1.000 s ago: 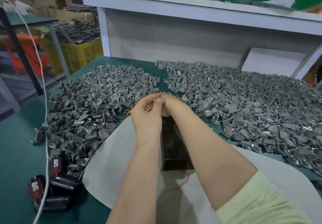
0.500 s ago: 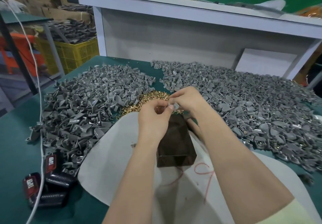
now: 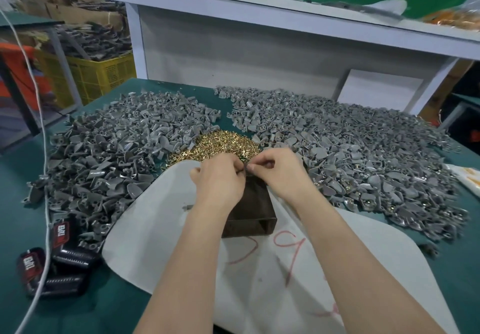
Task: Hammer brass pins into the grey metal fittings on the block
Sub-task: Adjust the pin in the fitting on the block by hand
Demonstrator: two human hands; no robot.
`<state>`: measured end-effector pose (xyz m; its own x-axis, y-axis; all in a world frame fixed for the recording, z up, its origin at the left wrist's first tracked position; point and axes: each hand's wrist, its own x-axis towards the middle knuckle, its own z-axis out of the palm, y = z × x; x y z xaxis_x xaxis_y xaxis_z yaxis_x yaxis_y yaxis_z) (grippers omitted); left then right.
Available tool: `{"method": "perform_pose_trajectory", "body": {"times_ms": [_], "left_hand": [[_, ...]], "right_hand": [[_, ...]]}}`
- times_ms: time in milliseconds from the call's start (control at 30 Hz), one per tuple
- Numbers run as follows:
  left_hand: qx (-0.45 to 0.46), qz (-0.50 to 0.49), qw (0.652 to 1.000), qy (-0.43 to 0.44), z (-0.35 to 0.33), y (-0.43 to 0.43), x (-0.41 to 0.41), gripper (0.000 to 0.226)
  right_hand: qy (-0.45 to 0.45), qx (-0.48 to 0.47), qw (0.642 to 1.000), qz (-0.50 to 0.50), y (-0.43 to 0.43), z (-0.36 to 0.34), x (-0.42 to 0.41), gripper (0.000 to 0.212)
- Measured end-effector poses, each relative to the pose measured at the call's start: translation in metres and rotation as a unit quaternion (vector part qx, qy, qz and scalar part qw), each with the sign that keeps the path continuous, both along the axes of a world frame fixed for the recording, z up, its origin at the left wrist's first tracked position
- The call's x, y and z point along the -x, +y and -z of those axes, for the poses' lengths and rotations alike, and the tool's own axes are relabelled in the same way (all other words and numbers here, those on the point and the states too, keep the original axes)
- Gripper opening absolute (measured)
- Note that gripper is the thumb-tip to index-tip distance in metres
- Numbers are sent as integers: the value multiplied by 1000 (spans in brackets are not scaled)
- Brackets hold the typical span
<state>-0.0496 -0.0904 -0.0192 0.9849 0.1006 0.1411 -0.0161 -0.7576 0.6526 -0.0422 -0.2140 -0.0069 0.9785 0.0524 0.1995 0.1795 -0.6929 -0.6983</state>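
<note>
Together, the left hand and right hand pinch one grey fitting with curled fingers over the far end of the dark block.

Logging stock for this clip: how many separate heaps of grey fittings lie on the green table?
2. The left heap lies left of the brass pins; the right heap lies to their right. A few strays may be hidden.
</note>
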Motion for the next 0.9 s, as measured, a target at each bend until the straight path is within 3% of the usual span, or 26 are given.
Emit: {"method": "perform_pose_trajectory", "body": {"times_ms": [167,567,767,900], "left_hand": [[6,6,1000,-13,1,1,0,9],[-25,15,999,-26,2,0,-1,11],[-21,12,999,-24,1,0,0,11],[-10,5,1000,-22,0,0,2,11]], "right_hand": [[-40,83,995,25,3,5,-2,8],[-34,293,955,-15,17,-16,-4,9],[-41,218,975,-26,10,-7,-3,9],[-14,79,997,10,-11,-6,-2,25]]}}
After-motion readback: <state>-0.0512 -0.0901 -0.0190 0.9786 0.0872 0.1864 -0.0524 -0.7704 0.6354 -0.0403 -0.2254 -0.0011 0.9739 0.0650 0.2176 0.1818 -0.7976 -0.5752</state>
